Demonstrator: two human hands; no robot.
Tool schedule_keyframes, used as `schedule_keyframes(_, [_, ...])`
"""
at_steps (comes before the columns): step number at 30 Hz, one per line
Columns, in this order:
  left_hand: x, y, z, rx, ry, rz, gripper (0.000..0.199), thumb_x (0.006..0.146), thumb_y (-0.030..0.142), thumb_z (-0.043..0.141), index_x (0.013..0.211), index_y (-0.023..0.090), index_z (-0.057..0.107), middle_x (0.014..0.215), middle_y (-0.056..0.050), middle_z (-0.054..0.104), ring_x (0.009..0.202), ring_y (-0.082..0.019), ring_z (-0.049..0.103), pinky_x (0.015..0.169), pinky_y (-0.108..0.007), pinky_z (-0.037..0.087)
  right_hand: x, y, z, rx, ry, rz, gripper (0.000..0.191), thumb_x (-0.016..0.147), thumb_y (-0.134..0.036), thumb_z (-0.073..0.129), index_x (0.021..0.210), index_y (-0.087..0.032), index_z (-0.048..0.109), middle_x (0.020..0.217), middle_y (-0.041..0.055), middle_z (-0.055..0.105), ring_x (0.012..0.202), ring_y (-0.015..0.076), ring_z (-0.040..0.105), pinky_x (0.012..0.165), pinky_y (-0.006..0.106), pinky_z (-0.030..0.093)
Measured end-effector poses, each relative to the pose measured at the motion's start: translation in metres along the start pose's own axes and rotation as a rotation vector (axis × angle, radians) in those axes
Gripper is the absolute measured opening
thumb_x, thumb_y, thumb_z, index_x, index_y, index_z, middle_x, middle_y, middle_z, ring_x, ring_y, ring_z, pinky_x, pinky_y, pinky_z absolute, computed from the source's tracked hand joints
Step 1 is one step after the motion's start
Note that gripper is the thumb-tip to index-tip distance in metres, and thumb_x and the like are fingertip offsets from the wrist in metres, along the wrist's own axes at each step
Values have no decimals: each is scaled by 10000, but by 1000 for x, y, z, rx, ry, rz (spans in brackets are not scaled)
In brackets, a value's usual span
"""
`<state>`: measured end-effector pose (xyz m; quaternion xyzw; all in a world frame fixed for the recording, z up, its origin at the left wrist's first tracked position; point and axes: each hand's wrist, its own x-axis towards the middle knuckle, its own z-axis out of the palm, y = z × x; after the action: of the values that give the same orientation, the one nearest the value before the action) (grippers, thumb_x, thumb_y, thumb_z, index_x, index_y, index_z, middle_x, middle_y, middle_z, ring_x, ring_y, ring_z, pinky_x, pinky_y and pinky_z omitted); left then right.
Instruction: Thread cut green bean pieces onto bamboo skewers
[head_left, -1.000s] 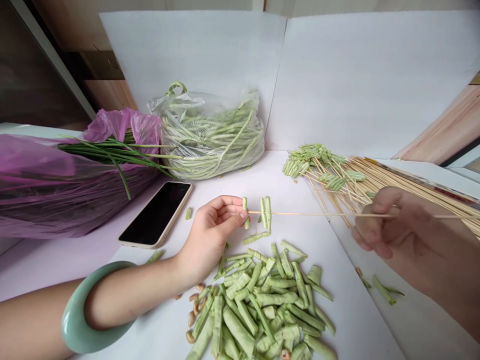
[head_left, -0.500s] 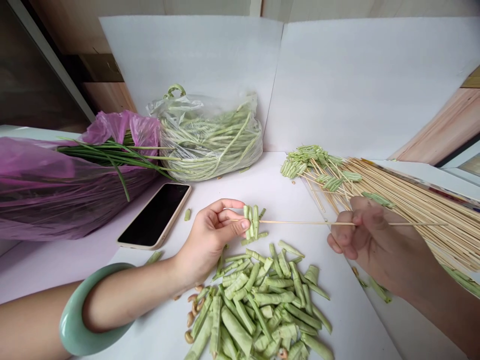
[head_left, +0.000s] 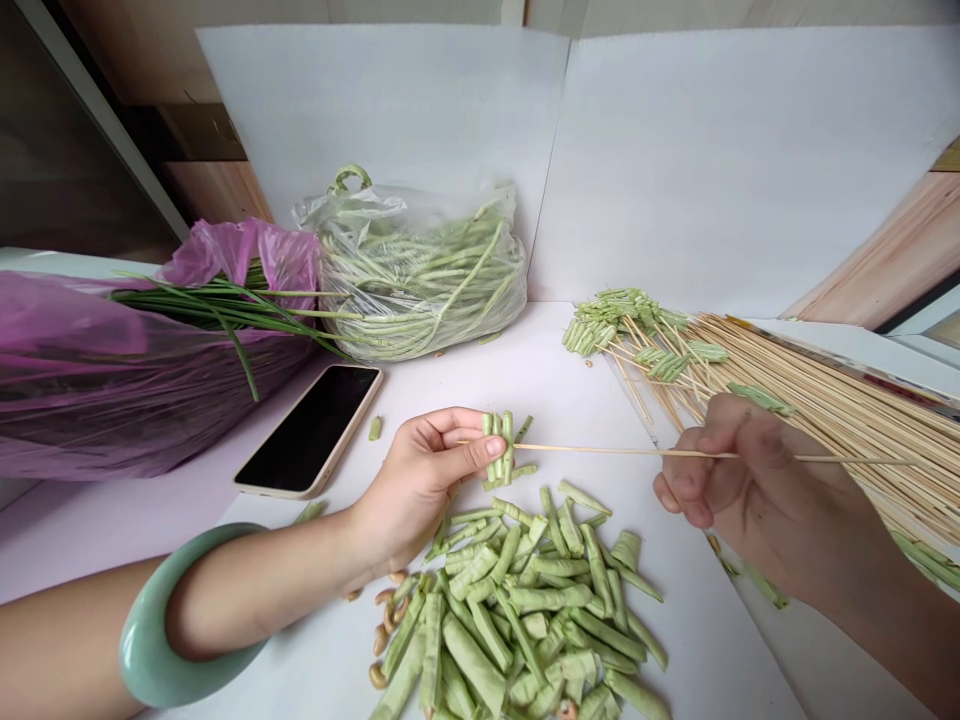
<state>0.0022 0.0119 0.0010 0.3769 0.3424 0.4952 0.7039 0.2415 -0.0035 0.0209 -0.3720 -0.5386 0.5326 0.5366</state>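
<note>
My left hand (head_left: 424, 470) pinches a folded length of pale green long bean (head_left: 498, 450), threaded on a thin bamboo skewer (head_left: 615, 451). My right hand (head_left: 750, 485) grips the same skewer farther along, above the edge of a stack of loose skewers. The bean's folds sit bunched together just past my left fingertips. Below my left hand lies a heap of cut green bean pieces (head_left: 532, 610), almost touching the held bean. A jade bangle (head_left: 161, 610) circles my left wrist.
A clear plastic bag of long beans (head_left: 420, 285) and a purple bag with green stalks (head_left: 112, 380) stand at the back left. A smartphone (head_left: 309, 430) lies left of my hand. Finished bean skewers (head_left: 607, 320) rest on a bamboo skewer bundle (head_left: 847, 420) at right.
My right hand has moved left with the skewer. The bean folds, spread apart a second ago, are now bunched tightly against my left fingers.
</note>
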Motion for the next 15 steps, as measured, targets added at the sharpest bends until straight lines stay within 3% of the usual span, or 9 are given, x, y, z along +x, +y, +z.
schedule_keyframes(8, [-1, 1, 1, -30, -1, 17, 154, 623, 137, 791, 613, 130, 638, 571, 13, 630, 571, -80, 555, 594, -187, 413, -3, 0, 7, 13, -11, 20, 298, 781, -482, 623, 607, -246, 575, 491, -16, 647, 404, 135, 573, 504, 314, 532])
schedule_keyframes(15, [-3, 2, 1, -42, 29, -3, 193, 623, 116, 783, 705, 145, 610, 551, 35, 608, 528, -74, 537, 590, -190, 402, -5, 1, 11, 10, -7, -22, 291, 804, -471, 599, 618, -249, 576, 531, -13, 678, 453, 139, 610, 532, 302, 541])
